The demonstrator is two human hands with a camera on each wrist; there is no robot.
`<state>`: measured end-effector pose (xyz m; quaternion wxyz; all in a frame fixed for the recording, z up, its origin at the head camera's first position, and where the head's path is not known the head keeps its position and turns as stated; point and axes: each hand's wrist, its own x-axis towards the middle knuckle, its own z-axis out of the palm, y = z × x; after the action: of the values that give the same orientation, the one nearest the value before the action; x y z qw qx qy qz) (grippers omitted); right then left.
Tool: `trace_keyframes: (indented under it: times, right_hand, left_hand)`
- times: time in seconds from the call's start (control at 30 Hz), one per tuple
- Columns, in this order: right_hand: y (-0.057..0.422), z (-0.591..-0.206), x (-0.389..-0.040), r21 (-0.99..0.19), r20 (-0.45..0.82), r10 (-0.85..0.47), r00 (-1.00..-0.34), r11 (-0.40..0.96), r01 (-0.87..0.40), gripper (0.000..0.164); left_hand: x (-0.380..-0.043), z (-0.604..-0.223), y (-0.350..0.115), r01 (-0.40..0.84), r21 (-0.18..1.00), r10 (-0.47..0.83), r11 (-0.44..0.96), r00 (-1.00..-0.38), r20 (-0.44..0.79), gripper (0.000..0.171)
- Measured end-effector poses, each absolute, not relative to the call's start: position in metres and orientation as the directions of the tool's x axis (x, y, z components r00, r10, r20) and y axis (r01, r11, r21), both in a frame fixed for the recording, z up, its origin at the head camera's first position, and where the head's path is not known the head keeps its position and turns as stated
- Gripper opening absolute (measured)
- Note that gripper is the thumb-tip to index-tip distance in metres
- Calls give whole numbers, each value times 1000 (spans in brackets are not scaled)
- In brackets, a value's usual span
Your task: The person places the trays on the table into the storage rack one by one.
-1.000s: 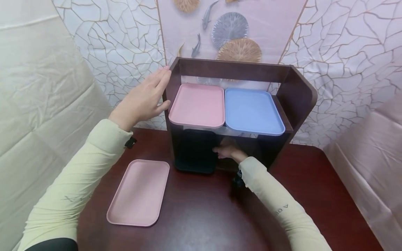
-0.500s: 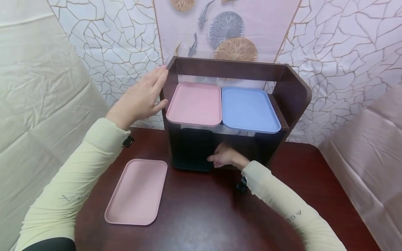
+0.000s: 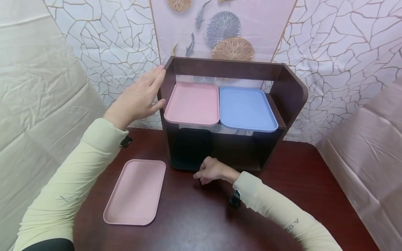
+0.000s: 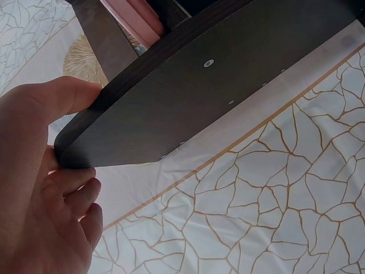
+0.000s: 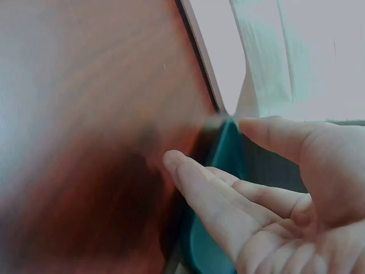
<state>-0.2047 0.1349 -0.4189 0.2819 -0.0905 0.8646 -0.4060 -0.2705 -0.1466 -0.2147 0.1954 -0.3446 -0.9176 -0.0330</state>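
My left hand [image 3: 138, 97] is at the left side panel of a dark brown shelf unit [image 3: 227, 64]; in the left wrist view the thumb and fingers hold the front edge of that panel [image 4: 188, 97]. In the lower left compartment lies a dark green tray [image 3: 191, 148]. My right hand [image 3: 213, 170] hovers over the table just at the tray's front right corner, thumb and fingers apart with nothing between them; in the right wrist view the green tray [image 5: 208, 245] shows behind the fingers. On the upper level a pink tray [image 3: 193, 104] lies beside a blue tray [image 3: 248, 108].
Another pink tray [image 3: 135, 191] lies on the reddish-brown table [image 3: 194, 223], left of centre in front of the shelf unit. Patterned cloth [image 3: 342, 52] hangs behind, and pale fabric [image 3: 47, 87] closes off both sides.
My right hand has drawn out of the lower compartment, forward and slightly left, past the green tray's edge. The left hand stays on the side panel; the trays keep their places.
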Motion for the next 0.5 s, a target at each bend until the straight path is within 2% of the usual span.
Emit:
trace_keyframes:
  times: [0.23,0.5]
  right_hand:
    - [114,-432,-188,-788,-426,-432,-795,609,91,25]
    - [84,-451,-175,-817,-424,-422,-801,560,137,25]
  left_hand:
    - [-271,-214,-146,643,-81,620,762,-688,377,81]
    - [-270,-214,-147,643,-71,618,763,-691,375,81]
